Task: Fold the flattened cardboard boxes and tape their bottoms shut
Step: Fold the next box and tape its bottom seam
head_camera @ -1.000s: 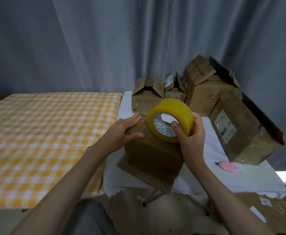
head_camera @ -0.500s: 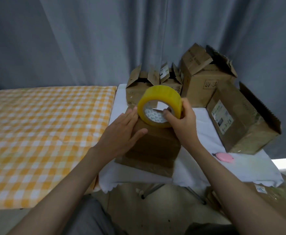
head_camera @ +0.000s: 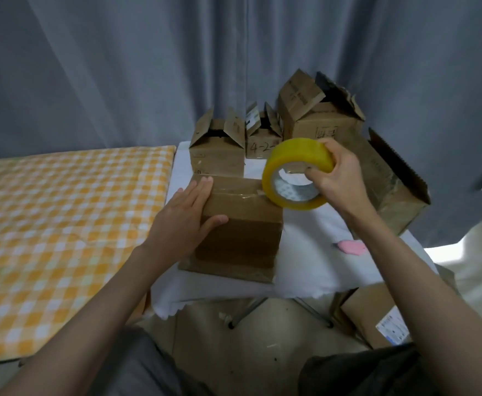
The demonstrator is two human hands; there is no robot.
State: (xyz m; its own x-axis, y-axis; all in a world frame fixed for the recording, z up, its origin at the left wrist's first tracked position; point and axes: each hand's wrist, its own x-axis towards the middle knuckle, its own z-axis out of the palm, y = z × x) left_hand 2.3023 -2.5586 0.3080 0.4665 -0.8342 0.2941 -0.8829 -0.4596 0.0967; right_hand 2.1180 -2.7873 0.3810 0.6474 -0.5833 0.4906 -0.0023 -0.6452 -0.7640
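Here the flat left hand (head_camera: 185, 221) presses the cardboard box (head_camera: 239, 224) while the right hand (head_camera: 338, 178) grips the tape roll (head_camera: 298, 172).

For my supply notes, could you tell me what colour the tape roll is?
The tape roll is translucent yellow, seen clearly in the head view, gripped by the right hand.

My view is dim and soft; daylight glares at the lower right, and the edges bend.

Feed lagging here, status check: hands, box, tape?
Left hand flat on box. Right hand grips tape roll at box's right edge, strip across top. Nothing blocking.
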